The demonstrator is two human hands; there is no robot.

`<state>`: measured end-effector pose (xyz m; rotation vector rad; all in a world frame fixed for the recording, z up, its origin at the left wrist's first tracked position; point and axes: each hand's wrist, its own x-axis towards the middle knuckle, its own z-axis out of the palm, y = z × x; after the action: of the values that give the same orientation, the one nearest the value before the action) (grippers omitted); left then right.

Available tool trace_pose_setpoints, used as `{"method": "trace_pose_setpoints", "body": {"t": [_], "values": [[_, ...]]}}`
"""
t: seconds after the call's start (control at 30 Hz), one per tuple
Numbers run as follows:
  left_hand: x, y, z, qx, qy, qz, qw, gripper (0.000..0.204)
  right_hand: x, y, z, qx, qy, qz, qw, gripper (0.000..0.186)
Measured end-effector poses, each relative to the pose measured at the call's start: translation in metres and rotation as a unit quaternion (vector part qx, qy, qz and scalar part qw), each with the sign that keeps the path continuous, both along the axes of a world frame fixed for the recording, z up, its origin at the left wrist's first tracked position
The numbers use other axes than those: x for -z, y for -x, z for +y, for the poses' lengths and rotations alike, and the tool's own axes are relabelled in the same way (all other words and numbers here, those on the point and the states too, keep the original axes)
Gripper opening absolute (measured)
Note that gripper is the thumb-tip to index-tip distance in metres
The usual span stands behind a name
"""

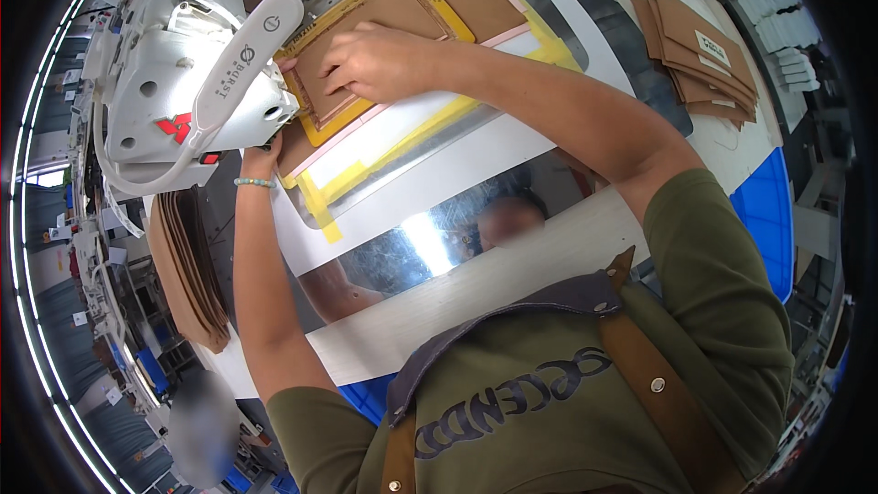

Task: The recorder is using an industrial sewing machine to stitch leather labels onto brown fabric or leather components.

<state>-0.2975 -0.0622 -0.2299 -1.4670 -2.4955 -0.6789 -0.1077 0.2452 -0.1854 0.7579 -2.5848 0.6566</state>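
Meanwhile, the right hand (380, 62) is lying open, fingers curled, pressing the flat brown leather panel (366, 32); the left hand (263, 154), half hidden beneath the white sewing machine head (197, 73), is touching its edge, grip unclear.

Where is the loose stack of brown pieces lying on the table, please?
In the head view the stack of brown pieces lies at the upper right on the white table, beyond the right hand.

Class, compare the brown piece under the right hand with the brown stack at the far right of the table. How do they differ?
The brown piece lies in a yellow frame and is pressed by the right hand; the stack lies loose and untouched. The piece is a single one; the stack is several, fanned out. Both are brown and flat.
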Motion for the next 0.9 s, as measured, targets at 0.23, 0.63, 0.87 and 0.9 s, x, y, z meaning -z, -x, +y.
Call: {"method": "trace_pose_setpoints", "body": {"t": [0.23, 0.63, 0.87, 0.9], "values": [[-0.026, -0.038, 0.059, 0.079, 0.011, 0.001, 0.997, 0.038, 0.016, -0.006, 0.01, -0.007, -0.04, 0.013, 0.999, 0.04], [-0.039, -0.042, 0.061, 0.119, 0.01, -0.08, 0.99, 0.06, 0.0, -0.006, 0.006, -0.043, -0.072, -0.022, 0.996, 0.051], [-0.048, -0.033, 0.059, 0.141, -0.173, -0.542, 0.81, 0.069, 0.003, -0.006, 0.007, -0.029, -0.047, -0.027, 0.998, 0.052], [-0.048, -0.031, 0.058, 0.14, -0.148, -0.511, 0.835, 0.067, 0.004, -0.005, 0.007, -0.032, -0.041, -0.022, 0.998, 0.051]]}}
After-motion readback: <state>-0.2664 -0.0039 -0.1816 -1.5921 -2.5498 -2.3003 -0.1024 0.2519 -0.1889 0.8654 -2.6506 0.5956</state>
